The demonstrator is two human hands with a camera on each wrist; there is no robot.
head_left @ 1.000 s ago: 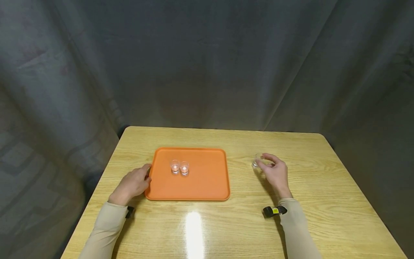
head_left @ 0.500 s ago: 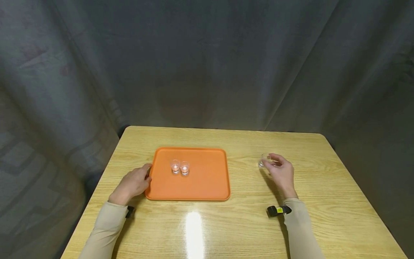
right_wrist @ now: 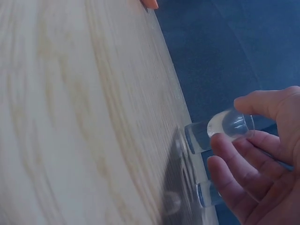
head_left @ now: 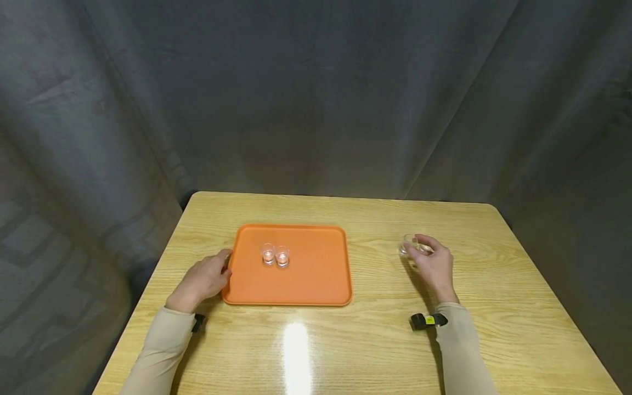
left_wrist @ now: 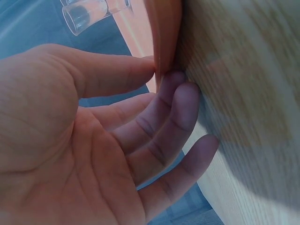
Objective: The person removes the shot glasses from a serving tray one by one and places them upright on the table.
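Observation:
An orange tray (head_left: 316,280) lies on the table, and my left hand (head_left: 204,278) pinches its left edge. In the left wrist view the thumb presses the tray's rim (left_wrist: 166,33), with fingers curled toward its underside. Two clear shot glasses (head_left: 275,255) stand side by side on the tray, left of its middle. Right of the tray, my right hand (head_left: 433,269) holds another clear shot glass (head_left: 407,241) between thumb and fingers, low over the table. A further shot glass (right_wrist: 204,193) shows close by in the right wrist view, partly hidden behind the fingers.
The wooden table (head_left: 375,340) has rounded far corners. A dark grey curtain (head_left: 316,99) hangs behind it and along both sides. Bare tabletop (head_left: 367,263) lies between the tray and my right hand.
My right hand has moved right with the shot glass, away from the tray. Another glass now shows between its fingers. The left hand, tray and its two glasses stay in place.

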